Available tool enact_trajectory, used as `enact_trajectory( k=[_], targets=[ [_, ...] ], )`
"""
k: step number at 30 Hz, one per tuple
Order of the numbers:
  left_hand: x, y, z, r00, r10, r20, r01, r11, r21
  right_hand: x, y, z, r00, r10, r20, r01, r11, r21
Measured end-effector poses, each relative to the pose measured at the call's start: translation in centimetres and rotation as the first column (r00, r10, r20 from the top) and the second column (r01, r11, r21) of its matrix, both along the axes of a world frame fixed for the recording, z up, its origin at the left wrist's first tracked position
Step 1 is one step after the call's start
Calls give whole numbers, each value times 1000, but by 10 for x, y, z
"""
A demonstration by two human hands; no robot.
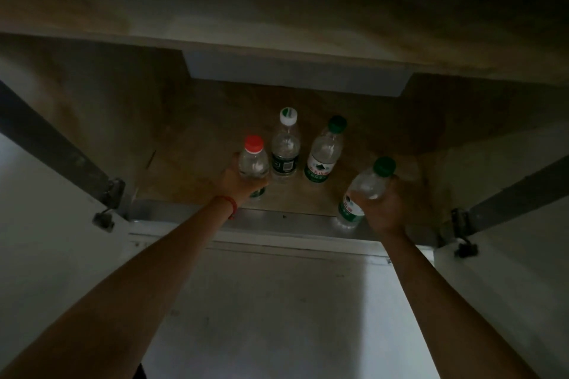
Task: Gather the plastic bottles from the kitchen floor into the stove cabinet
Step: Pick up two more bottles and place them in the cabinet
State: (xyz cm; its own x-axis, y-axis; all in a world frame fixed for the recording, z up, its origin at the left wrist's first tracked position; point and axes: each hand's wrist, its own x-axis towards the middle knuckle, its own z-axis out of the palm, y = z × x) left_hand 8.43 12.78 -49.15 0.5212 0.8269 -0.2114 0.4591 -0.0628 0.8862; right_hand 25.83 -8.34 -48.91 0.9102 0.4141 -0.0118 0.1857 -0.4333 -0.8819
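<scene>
While gripped, two bottles [253, 163] [368, 188] within both hands [243, 183] [381, 206], inside cabinet [191, 144].

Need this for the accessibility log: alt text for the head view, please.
Two bare hands each hold a plastic bottle inside an open, dim cabinet: the left hand grips a red-capped bottle, the right hand a green-capped bottle. A white-capped bottle and another green-capped bottle stand upright between them.

A pale tiled floor [277, 317] fills the foreground. A red string bracelet [229, 204] circles one wrist.
</scene>
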Motion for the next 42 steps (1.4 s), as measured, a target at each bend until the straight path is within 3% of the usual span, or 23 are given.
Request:
enact_trajectory(
  k=[5, 8, 14, 22, 24, 27, 29, 31, 33, 38, 42],
  targets=[
    [11, 11, -8, 991, 123, 58, -121, 992, -28, 14, 14, -1, 997, -26, -69, 29, 999, 43],
    [24, 28, -10, 991, 110, 77, -111, 994, 8, 32, 34, -4, 987, -72, -147, 85, 993, 87],
    [44, 57, -16, 994, 92, 51, -94, 995, 40, 69, 64, -17, 988, -98, -120, 95, 995, -31],
    [46, 66, -21, 995, 85, 49, -88, 995, 51, 78, 69, -28, 993, -99, -71, 97, 995, -22],
    [46, 62, -19, 998, 58, 8, -58, 998, 14, 79, 66, -27, 993, -52, -104, 51, 999, -9],
    [36, 50, -17, 992, 86, -94, -75, 991, 114, 75, 55, -22, 988, 23, -152, -32, 998, -59],
    [19, 35, -12, 978, 145, -149, -121, 979, 164, 62, 44, -15, 985, 65, -158, -89, 985, -151],
    [-2, 15, -8, 960, 109, -259, -63, 982, 178, 42, 27, -5, 987, 77, -144, -116, 953, -281],
    [-25, -6, 1, 934, 41, -354, 10, 990, 143, 18, 8, 11, 985, 77, -153, -129, 923, -362],
    [-82, -52, 43, 889, -183, -420, 169, 983, -70, -47, -27, 57, 970, 138, -199, -206, 902, -380],
    [-127, -93, 84, 833, -292, -469, 187, 948, -257, -89, -49, 93, 934, 195, -300, -325, 810, -487]
  ],
)
